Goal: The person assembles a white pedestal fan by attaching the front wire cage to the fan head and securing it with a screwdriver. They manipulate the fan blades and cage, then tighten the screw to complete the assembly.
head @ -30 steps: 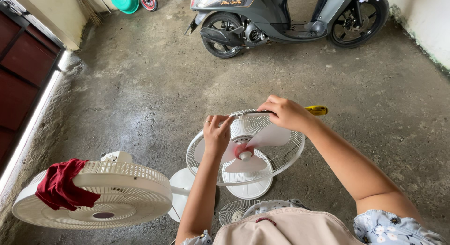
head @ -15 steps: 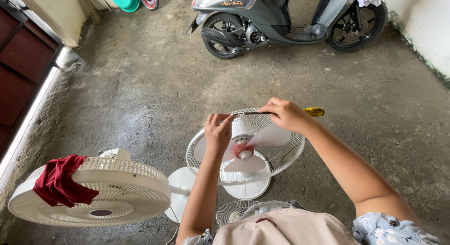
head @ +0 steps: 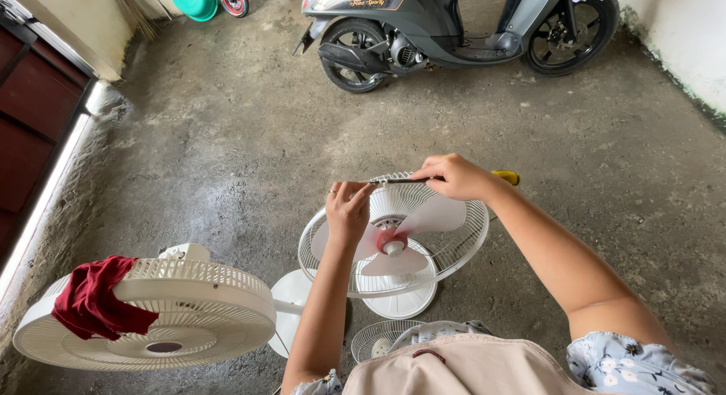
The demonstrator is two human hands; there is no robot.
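Closest in, a beige garment [head: 454,368] and flowered sleeves [head: 635,365] fill the bottom edge, with a small wire grille [head: 374,338] on the concrete floor [head: 227,153] just beyond. To the left lies a white fan guard [head: 181,312] with a red cloth [head: 94,297] draped over its rim. Ahead stands the small fan [head: 393,236] — rear grille, pale blades, red hub, front guard off. The left hand [head: 346,210] pinches the grille's upper rim, fingers curled. The right hand [head: 454,176] is closed around a screwdriver [head: 505,176] with a yellow handle, its shaft lying across the rim toward the left fingers. Farther off, a grey scooter [head: 446,28] is parked — a green basin [head: 195,0] at the far left.
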